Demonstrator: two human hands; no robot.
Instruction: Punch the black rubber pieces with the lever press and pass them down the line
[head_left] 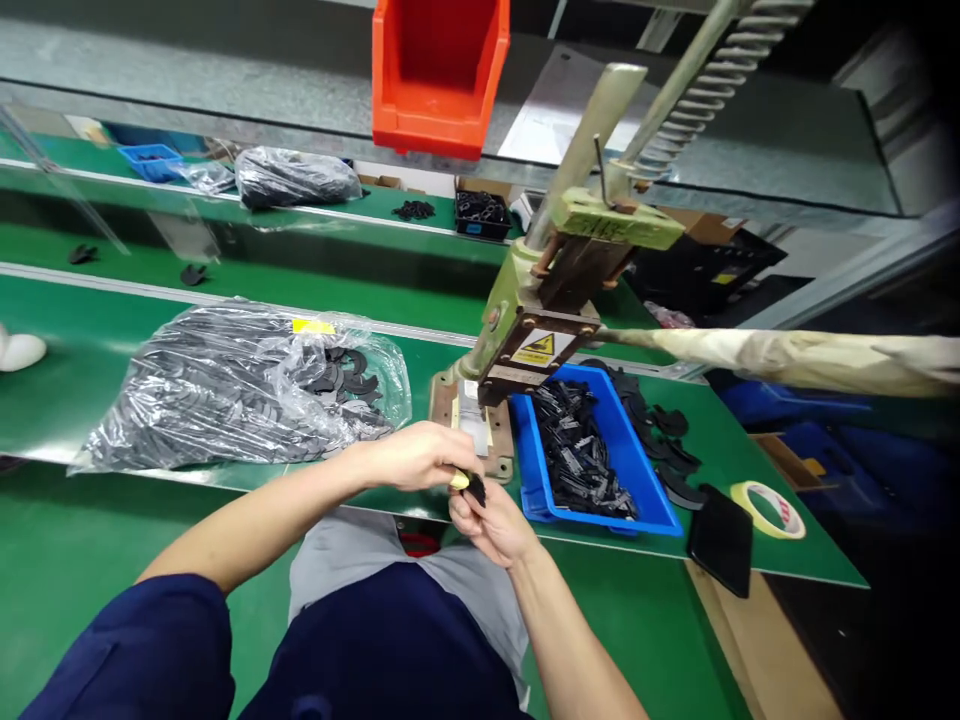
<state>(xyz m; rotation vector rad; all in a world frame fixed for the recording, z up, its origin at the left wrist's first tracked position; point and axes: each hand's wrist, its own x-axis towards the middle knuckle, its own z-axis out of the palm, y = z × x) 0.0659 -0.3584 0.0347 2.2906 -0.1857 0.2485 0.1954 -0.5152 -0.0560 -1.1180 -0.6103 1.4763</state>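
Both hands meet in front of the hand press (517, 340), near the bench's front edge. My right hand (499, 528) is closed, pinching a small black part (475, 489). My left hand (424, 456) is closed too, its fingertips at the same part. Something small and yellow (459, 480) shows at the left fingertips; whether it is a finger cover or a held piece I cannot tell. Just behind the hands lies the press's base plate (496, 440). A blue bin (645, 515) of black plastic parts stands to the right of it.
A clear plastic bag (202, 390) of dark curved pieces lies on the left. Loose curved black pieces (679, 488), a black flat object (721, 540) and a tape roll (766, 510) are at right. The press's wrapped lever (780, 358) juts rightward. An orange bin (442, 130) sits overhead.
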